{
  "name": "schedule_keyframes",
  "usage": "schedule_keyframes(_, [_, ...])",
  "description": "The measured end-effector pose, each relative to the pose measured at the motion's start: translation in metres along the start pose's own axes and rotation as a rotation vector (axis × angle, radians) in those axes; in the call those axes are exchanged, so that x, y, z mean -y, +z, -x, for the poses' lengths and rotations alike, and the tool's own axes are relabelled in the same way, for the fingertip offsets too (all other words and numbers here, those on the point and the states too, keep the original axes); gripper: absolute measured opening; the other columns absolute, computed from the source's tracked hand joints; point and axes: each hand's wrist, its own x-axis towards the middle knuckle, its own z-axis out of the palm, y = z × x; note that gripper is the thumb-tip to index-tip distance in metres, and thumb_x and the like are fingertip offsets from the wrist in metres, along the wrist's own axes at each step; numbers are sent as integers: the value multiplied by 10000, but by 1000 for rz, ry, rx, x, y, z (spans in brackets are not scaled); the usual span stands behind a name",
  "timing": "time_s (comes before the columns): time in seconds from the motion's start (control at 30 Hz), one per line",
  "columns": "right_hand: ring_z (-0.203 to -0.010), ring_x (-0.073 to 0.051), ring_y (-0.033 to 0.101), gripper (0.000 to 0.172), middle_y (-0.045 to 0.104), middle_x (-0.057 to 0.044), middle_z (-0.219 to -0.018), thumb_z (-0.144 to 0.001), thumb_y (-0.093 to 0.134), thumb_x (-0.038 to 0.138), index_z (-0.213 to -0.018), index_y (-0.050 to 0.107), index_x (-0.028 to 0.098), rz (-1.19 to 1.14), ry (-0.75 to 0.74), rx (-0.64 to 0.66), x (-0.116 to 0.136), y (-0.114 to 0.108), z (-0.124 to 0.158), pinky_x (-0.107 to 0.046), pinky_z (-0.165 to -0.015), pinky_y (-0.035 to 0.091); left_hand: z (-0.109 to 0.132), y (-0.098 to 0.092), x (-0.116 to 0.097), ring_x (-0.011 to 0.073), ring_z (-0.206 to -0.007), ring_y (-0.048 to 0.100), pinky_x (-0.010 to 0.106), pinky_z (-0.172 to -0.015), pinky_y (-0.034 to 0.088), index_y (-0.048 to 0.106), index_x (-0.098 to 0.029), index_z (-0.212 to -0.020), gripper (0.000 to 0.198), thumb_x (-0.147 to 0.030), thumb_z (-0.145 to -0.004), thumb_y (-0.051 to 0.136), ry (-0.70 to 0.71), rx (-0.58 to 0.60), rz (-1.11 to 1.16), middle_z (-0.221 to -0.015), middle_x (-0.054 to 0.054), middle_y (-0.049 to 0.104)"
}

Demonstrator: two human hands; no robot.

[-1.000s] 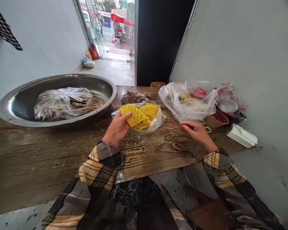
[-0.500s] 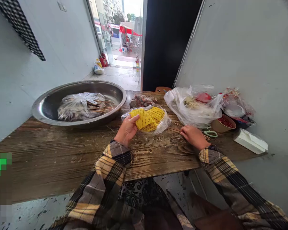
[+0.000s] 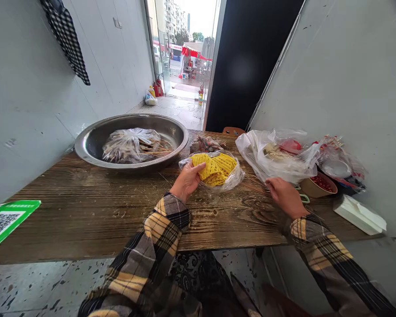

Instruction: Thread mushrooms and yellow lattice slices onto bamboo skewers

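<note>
My left hand (image 3: 187, 180) is closed on the near left edge of a folded yellow sheet of food with rows of slits (image 3: 218, 169). More of this yellow food lies with it in a clear plastic bag (image 3: 236, 178) on the table. To the right, my right hand (image 3: 285, 197) has its fingers pinched together at thin bamboo skewers (image 3: 255, 186) on the wood. It seems to grip a skewer, though the fingers hide most of it. Green-handled scissors (image 3: 304, 199) lie just beyond that hand, partly covered.
A wide metal basin (image 3: 132, 165) with bagged skewers stands at left. Behind the yellow food lies a brownish-pink clump (image 3: 207, 144). White plastic bag (image 3: 267, 163), tub of red pieces (image 3: 318, 187) and tissue pack (image 3: 359, 215) line the right side. A QR-code card (image 3: 11, 222) is at far left.
The view has turned left, so everything sits further right in it. My right hand has drawn slightly back toward me and right, fingers pinched. My left hand keeps its hold on the yellow sheet.
</note>
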Motion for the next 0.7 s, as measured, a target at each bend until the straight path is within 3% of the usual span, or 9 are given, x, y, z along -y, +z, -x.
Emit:
schedule_keyframes(0.13, [-937, -256, 627, 344, 683, -139, -1032, -963, 387, 288, -1153, 634, 144, -222, 55, -183, 10, -15, -1, -363, -790, 469, 0, -2, 0, 192, -865, 701, 313, -867, 546, 683, -87, -948, 331, -19, -630, 742, -42, 22, -22, -929, 90, 741])
schedule_keyframes(0.27, [-810, -212, 622, 324, 697, -94, -982, -932, 445, 351, -1075, 682, 181, -538, 137, -240, 42, -34, -7, -315, -655, 468, 5, -1, -3, 222, -937, 696, 361, -927, 524, 695, -110, -954, 365, -35, -604, 769, -27, 37, -28, -921, 74, 747])
schedule_keyframes(0.37, [-659, -160, 557, 310, 674, -52, -870, -902, 492, 381, -1052, 687, 192, -794, 238, -187, 72, -40, -16, -289, -584, 429, 10, 2, -6, 232, -991, 684, 377, -964, 503, 692, -133, -1008, 408, -59, -615, 776, -31, 91, -45, -939, 64, 749])
schedule_keyframes(0.53, [-588, -104, 501, 293, 610, -7, -816, -818, 591, 420, -1002, 644, 198, -1383, 393, -63, 113, -31, -45, -226, -482, 372, 16, 6, -11, 255, -1092, 648, 408, -1011, 466, 661, -144, -1114, 418, -135, -703, 741, -57, 215, -20, -1031, 87, 737])
schedule_keyframes(0.7, [-494, -59, 398, 345, 586, 15, -761, -752, 665, 497, -910, 635, 192, -1618, 396, 99, 142, -16, -77, -187, -397, 254, 17, 4, -12, 263, -1109, 640, 424, -1031, 448, 667, -155, -1111, 412, -123, -705, 731, -77, 228, -20, -1060, 80, 731])
